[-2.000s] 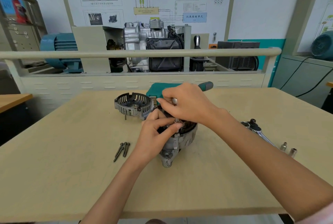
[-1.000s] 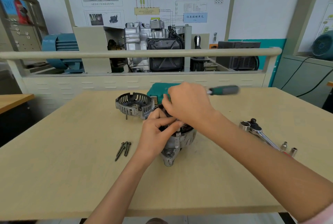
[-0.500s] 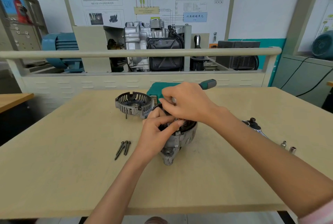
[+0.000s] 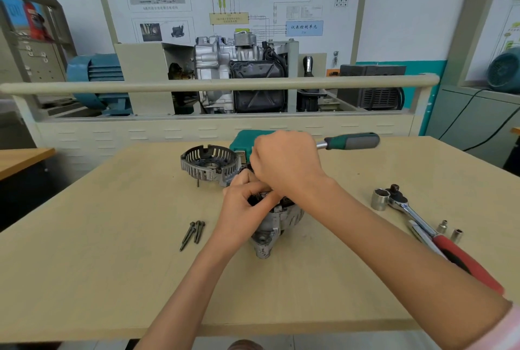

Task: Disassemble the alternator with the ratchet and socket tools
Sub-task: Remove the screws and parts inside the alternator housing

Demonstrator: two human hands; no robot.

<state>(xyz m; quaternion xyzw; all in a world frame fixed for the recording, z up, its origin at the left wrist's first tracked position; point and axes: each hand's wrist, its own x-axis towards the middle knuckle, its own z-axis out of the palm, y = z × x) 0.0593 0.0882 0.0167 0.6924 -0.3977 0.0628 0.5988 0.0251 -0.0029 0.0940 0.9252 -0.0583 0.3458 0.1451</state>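
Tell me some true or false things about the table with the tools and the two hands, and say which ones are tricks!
1. The right hand holds a ratchet with a green and grey handle. True.
2. The long bolts lie to the right of the alternator. False: they lie to its left.
3. The left hand rests flat on the table. False: its fingers are curled on top of the alternator.
4. The slotted metal cover sits on the table, apart from the alternator body. True.
5. A ratchet with a red handle lies unused on the right. True.
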